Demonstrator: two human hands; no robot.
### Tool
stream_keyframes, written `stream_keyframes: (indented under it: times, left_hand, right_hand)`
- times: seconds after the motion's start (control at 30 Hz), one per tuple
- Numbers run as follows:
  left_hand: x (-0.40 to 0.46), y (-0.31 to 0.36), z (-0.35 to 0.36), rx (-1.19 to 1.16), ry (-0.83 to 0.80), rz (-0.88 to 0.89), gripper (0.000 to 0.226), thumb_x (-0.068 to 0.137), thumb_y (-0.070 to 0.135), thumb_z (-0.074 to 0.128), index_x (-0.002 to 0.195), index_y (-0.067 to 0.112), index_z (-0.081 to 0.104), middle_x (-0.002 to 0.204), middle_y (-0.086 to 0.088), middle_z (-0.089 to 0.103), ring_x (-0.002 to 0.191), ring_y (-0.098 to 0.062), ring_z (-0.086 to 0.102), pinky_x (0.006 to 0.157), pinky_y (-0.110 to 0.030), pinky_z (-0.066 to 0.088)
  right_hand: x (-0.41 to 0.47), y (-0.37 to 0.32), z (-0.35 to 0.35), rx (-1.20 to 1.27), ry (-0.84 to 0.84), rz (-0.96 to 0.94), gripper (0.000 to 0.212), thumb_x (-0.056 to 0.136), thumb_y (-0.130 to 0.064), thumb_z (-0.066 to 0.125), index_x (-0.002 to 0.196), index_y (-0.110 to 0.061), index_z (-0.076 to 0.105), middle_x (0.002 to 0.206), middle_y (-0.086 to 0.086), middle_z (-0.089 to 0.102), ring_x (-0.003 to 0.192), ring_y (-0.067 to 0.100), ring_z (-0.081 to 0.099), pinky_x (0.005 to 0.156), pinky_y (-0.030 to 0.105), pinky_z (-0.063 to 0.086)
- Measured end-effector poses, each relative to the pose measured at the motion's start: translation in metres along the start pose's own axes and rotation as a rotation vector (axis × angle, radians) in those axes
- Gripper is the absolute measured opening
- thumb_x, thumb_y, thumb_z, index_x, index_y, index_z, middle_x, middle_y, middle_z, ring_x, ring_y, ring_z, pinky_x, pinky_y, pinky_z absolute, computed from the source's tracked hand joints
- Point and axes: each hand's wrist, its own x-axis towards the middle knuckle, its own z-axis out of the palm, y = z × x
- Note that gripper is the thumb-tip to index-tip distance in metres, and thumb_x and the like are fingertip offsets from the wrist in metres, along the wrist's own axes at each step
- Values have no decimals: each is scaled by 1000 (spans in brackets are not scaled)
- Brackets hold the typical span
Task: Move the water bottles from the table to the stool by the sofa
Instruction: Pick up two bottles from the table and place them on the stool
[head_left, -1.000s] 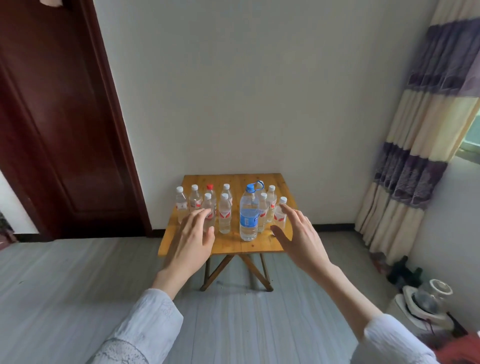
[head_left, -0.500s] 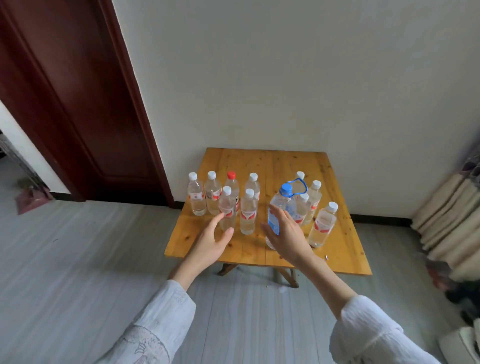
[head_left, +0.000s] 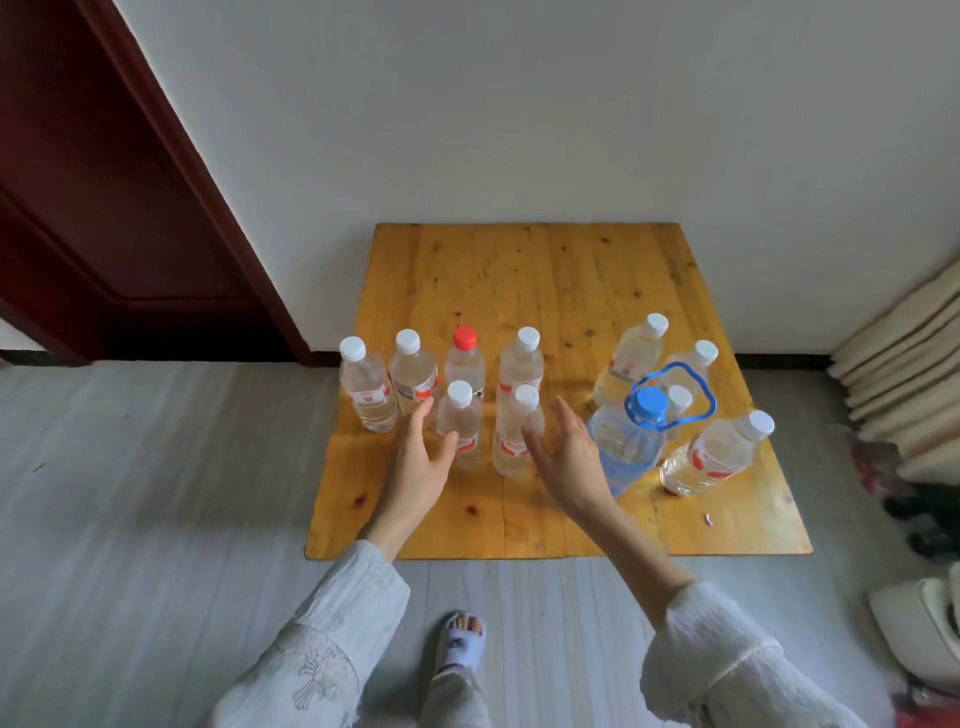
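Observation:
Several clear water bottles stand on a yellow wooden table (head_left: 545, 280). Most have white caps; one has a red cap (head_left: 464, 358), and a larger bottle (head_left: 628, 441) has a blue cap and blue carry handle. My left hand (head_left: 421, 462) is open just left of a front white-capped bottle (head_left: 458, 423), thumb close to it. My right hand (head_left: 566, 452) is open beside another front bottle (head_left: 517, 436), between it and the blue-capped bottle. Neither hand holds anything. No stool or sofa is in view.
A dark red door (head_left: 104, 208) is at the left, the white wall behind the table. Folded curtain fabric (head_left: 904, 374) lies at the right. My sandalled foot (head_left: 462, 639) stands on the grey floor before the table. A small scrap (head_left: 708, 518) lies on the table's right front.
I have come closer and look down more steeply at the table. Both hands have moved forward to the two front bottles; the right hand has shifted left off the blue-capped bottle.

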Motion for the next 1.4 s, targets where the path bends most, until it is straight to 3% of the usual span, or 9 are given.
stream_keyframes:
  times: [0.13,0.33,0.57,0.7,0.87,1.03,1.17,1.33,1.4]
  left_hand:
    - [45,-10,9,16,-107,56,50,87,18,57,133,16,37,136,4,42,122,0,32,96,-8,24]
    - [74,-25,18,18,-188,97,34,84,22,61,116,20,50,112,9,53,107,-7,48,82,4,30]
    - [84,-29,20,38,-278,105,36,83,25,61,118,19,50,110,8,54,101,-5,48,76,5,33]
    - [79,-24,16,75,-333,137,37,85,28,55,120,17,49,111,7,53,105,-9,48,77,-6,38]
    - [54,-4,11,93,-348,234,36,86,29,52,116,11,51,109,3,55,103,-13,49,86,-23,38]
    - [7,28,23,72,-414,350,37,85,32,48,113,8,50,105,1,53,98,-15,48,81,-13,33]
    - [-46,52,45,20,-524,438,36,85,30,48,110,5,51,102,-6,56,96,-24,53,83,-27,39]
    - [-144,80,84,-6,-708,599,40,81,38,46,106,8,52,100,-11,61,93,-24,55,80,-25,39]
    - [-190,91,100,-49,-801,631,38,79,46,46,102,16,51,93,0,60,85,-15,56,72,-13,39]
  right_hand:
    - [27,8,21,20,56,115,52,88,-28,55,133,-9,38,133,14,51,121,25,47,86,20,32]
    - [42,23,38,24,79,166,43,84,-28,61,124,-16,51,125,5,57,113,16,51,89,22,35]
    - [48,23,47,86,88,138,38,87,-27,56,123,-16,48,126,4,56,114,16,49,93,29,41]
    - [26,19,44,96,66,161,41,87,-31,54,126,-21,44,128,-1,55,112,6,47,89,21,36]
    - [-27,18,27,106,133,157,42,85,-30,59,124,-19,50,124,0,59,115,15,52,94,24,40]
    - [-100,21,-6,251,276,269,36,83,-35,59,116,-22,53,110,-7,62,108,13,56,90,28,44]
    - [-178,29,-33,291,448,366,31,83,-28,61,112,-17,54,107,2,64,106,20,58,93,39,45]
    - [-300,33,-68,277,696,418,27,83,-22,62,108,-13,56,105,5,61,103,23,57,94,39,44]
    - [-353,32,-81,275,800,460,26,83,-22,63,106,-15,56,106,5,61,104,22,56,96,37,43]
